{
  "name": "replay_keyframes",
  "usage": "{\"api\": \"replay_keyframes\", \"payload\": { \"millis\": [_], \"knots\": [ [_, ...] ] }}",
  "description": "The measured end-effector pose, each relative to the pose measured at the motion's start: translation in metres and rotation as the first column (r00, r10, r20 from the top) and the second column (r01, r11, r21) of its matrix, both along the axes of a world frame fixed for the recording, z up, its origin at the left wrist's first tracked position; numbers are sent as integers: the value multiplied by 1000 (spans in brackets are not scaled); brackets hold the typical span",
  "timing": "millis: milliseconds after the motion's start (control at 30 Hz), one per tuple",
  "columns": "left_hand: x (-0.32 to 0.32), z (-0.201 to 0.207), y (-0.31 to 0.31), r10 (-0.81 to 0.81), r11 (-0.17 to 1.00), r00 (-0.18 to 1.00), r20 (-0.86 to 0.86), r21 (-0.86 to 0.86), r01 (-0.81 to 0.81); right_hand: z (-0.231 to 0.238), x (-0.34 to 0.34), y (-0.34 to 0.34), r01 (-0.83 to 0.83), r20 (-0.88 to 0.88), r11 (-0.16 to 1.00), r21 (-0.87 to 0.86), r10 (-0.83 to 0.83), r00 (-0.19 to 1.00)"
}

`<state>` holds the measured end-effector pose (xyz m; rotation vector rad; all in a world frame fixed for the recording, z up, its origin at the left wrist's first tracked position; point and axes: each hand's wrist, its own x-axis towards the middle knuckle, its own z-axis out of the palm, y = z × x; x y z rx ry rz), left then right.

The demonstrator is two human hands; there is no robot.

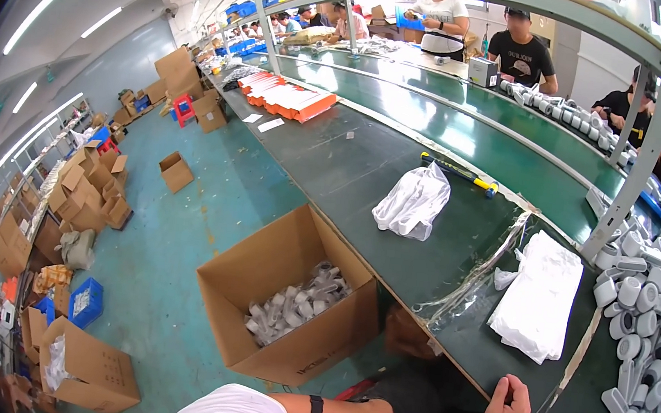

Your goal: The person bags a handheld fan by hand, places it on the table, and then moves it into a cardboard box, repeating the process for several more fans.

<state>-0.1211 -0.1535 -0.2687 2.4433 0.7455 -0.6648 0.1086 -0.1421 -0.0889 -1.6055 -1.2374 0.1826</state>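
Note:
My right hand (508, 403) is at the near edge of the dark green worktable (452, 292), its fingers loosely bent and apart, with nothing seen in them. Just beyond it lies a stack of white plastic bags (538, 298). My left arm (289, 407), with a black band around it, reaches across my body; the fingers of my left hand do not show clearly. An open cardboard box (223, 309) stands left of the table, partly filled with bagged grey-white parts (298, 302). Farther up the table is a crumpled clear-white bag (414, 200).
Many grey-white plastic housings (646, 328) are heaped at the right. A yellow-and-black tool (462, 175) lies by the green conveyor (362, 86). Orange-and-white flat cartons (290, 97) sit farther off. A metal post (641, 162) rises at right. Co-workers (523, 53) stand across the line.

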Motion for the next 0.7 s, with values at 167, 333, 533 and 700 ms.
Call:
{"api": "replay_keyframes", "payload": {
  "millis": [167, 333, 533, 700],
  "knots": [
    [-11, 20, 8, -72, 997, 997, -28, -3, 72, -1, 1, 0, -11, -10, 1000, -16, 11, 1000],
    [-13, 20, 12, 83, 996, 995, -60, -19, -84, -2, 3, -1, -11, 9, 1000, 6, 11, 1000],
    [-32, -76, 17, -26, 998, 997, 75, -62, 31, -1, -1, -3, -9, -4, 1000, 18, 9, 1000],
    [-27, -208, 13, -1, 998, 997, -74, -57, -3, 0, 4, -2, 20, -11, 1000, 20, -20, 1000]
  ]
}}
